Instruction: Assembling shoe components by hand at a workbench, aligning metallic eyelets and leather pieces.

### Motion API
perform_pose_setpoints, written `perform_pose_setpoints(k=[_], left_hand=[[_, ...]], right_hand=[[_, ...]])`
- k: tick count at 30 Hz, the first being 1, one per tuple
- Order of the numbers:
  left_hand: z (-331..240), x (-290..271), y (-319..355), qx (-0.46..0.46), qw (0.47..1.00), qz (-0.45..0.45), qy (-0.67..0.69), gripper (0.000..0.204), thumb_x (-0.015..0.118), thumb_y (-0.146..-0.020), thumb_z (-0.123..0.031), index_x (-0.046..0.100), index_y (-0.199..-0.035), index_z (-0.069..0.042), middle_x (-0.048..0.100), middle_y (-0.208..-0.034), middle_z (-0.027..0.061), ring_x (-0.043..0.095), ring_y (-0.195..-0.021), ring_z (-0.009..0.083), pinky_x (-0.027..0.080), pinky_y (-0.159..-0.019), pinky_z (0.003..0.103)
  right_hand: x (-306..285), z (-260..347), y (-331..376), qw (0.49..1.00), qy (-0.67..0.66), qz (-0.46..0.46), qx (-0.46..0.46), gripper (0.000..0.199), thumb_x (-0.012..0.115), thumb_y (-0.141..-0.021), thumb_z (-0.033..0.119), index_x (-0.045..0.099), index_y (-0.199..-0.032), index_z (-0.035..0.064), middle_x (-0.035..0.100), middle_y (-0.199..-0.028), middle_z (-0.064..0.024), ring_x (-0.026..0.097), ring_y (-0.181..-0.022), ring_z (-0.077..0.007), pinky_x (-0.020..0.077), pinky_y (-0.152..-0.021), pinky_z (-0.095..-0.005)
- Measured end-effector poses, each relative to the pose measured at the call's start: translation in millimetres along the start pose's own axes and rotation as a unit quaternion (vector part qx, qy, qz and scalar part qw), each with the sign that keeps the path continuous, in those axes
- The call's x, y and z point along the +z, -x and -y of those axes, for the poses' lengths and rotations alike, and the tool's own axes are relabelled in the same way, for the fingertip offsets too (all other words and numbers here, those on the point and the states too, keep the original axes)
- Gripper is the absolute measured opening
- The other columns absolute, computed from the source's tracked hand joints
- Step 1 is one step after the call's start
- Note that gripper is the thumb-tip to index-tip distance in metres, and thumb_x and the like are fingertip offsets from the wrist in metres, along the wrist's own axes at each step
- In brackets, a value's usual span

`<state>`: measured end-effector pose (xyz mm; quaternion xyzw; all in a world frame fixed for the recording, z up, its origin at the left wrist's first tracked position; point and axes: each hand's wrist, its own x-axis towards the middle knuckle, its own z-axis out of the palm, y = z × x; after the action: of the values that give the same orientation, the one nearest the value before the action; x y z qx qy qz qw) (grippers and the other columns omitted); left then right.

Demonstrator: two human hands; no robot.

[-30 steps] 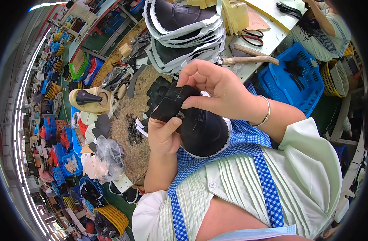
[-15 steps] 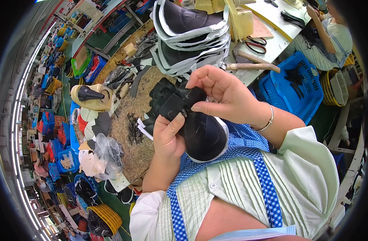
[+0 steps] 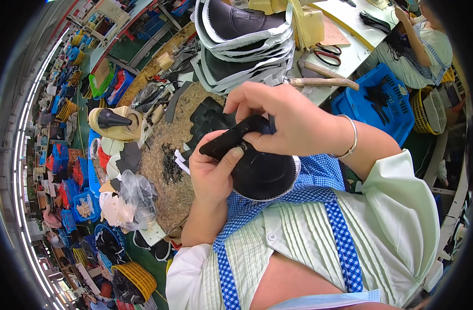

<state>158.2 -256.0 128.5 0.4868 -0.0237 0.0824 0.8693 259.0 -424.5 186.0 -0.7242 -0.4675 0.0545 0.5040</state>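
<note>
Gripping a black shoe piece against the chest, the left hand pinches its edge; the right hand clamps it from above. Beyond the right wrist sits a blue crate.

a shoe workshop: stacked shoe uppers on the desk, blue crates beside it.

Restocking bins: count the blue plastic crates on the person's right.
1: blue crate beside the bench, under the right forearm; a yellow basket stands past it. More may be hidden.
</note>
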Motion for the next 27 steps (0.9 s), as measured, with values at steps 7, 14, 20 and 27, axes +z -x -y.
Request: perform_pose_setpoints(k=[7, 14, 20, 27], left_hand=[[-4.3, -2.9, -6.1, -0.135, 0.982, -0.025, 0.130, 0.029, 0.064, -0.085, 0.000, 0.058, -0.113, 0.003, 0.065, -0.106, 0.0134, 0.065, -0.093, 0.0214, 0.052, -0.085, 0.034], [-2.7, 2.2, -0.1, -0.087, 0.989, -0.018, 0.120, 0.029, 0.066, -0.083, 0.002, 0.060, -0.112, 0.002, 0.066, -0.106, 0.0128, 0.065, -0.094, 0.0209, 0.053, -0.085, 0.034], [-2.4, 2.1, -0.7, -0.086, 0.989, -0.025, 0.116, 0.027, 0.066, -0.083, 0.003, 0.060, -0.110, 0.002, 0.066, -0.105, 0.0122, 0.065, -0.093, 0.0206, 0.053, -0.085, 0.033], [-5.4, -1.0, -2.0, 0.049, 0.996, -0.002, -0.076, 0.024, 0.068, -0.080, 0.004, 0.060, -0.103, 0.001, 0.063, -0.102, 0.0099, 0.060, -0.091, 0.0146, 0.048, -0.082, 0.028]], right_hand=[[15.0, -14.4, 13.0, 0.990, -0.134, -0.025, 0.034, 0.050, 0.068, -0.074, -0.004, 0.051, -0.121, -0.0007, 0.064, -0.097, -0.0061, 0.061, -0.086, -0.0097, 0.0499, -0.077, -0.0243], [25.4, -5.5, 18.0, 0.956, -0.255, -0.081, 0.124, 0.041, 0.067, -0.073, -0.005, 0.053, -0.111, -0.0054, 0.062, -0.098, -0.0043, 0.059, -0.091, -0.0084, 0.0488, -0.082, -0.0234], [26.3, -0.1, 17.6, 0.965, -0.185, -0.086, 0.163, 0.037, 0.069, -0.072, -0.003, 0.055, -0.107, -0.0053, 0.062, -0.096, -0.0037, 0.059, -0.089, -0.0078, 0.0491, -0.081, -0.0228], [16.1, -6.9, 14.4, 0.926, -0.333, -0.003, 0.176, 0.031, 0.070, -0.076, -0.007, 0.057, -0.105, -0.0039, 0.063, -0.096, -0.0047, 0.059, -0.091, -0.0078, 0.0493, -0.080, -0.0228]])
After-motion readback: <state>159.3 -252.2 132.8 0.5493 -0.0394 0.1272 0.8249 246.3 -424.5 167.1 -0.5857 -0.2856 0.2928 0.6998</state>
